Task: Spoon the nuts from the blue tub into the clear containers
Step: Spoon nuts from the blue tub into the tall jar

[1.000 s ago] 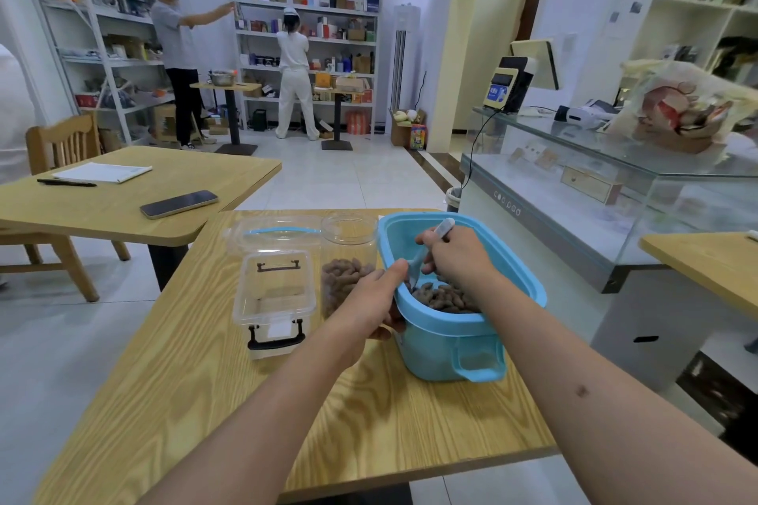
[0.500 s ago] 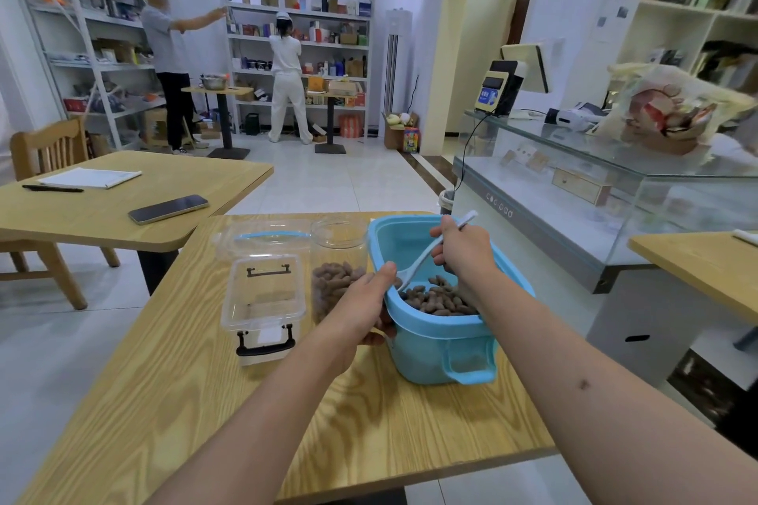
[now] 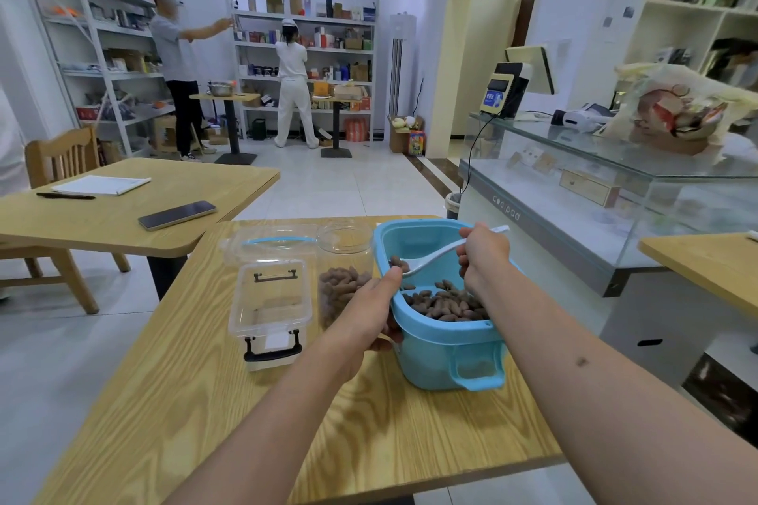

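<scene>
My right hand [image 3: 484, 258] gripped the white plastic spoon [image 3: 434, 258] by its handle, the bowl lifted clear of the heap and carrying about 2 nuts, poised over the left side of the blue tub [image 3: 447, 357]. My left hand [image 3: 371, 314] wrapped around the near side of the round clear jar [image 3: 342, 279], thumb up by the tub's rim, steadying it just beside the tub. The nuts [image 3: 447, 305] lay thick in the near half of the tub.

I judged the job well short of done: the jar looked roughly half full, and the 2 rectangular clear boxes to its left, the black-latched box [image 3: 272, 307] and the blue-handled box [image 3: 270, 244] behind it, appeared to hold nothing. Both sat on the wooden table [image 3: 197, 414].

Half a second earlier the spoon was tipped down into the nuts; by this moment it had risen loaded and swung toward the jar, while my left hand kept its hold.
</scene>
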